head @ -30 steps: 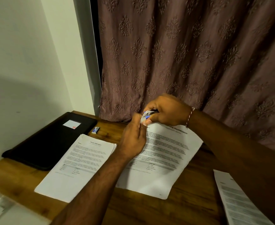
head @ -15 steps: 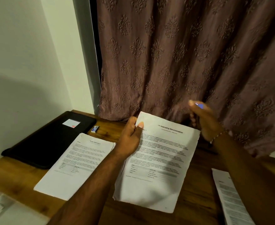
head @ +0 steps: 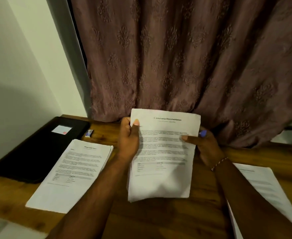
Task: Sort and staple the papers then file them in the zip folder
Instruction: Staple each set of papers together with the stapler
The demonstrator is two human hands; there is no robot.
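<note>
a second ago both hands were bunched at the top left corner of the internship papers (head: 162,152), and the right one was squeezing a little stapler there. then the right hand swung away to the side. now it has come back, and the papers are lifted up off the wooden desk (head: 159,221) and held in front of the curtain (head: 176,57).

the left hand (head: 129,142) pinches the top left edge of the papers, thumb on the front and fingers behind. the right hand (head: 203,145) holds the right edge the same way, thumb on the front. a small blue thing (head: 203,133) pokes out above the right fingers; it may be the stapler, but it is too blurry to be sure.

this looks like the stapling of this set is done, and the person is checking it or getting ready to put it away.

another pile of papers (head: 73,171) lies flat on the desk to the left. a third pile (head: 262,187) lies on the right. the black zip folder (head: 38,149) sits closed at the far left, touching the left pile's far corner. a small box (head: 89,133) rests just beside the folder. nothing is in the folder yet, so filing is still to come.
</note>
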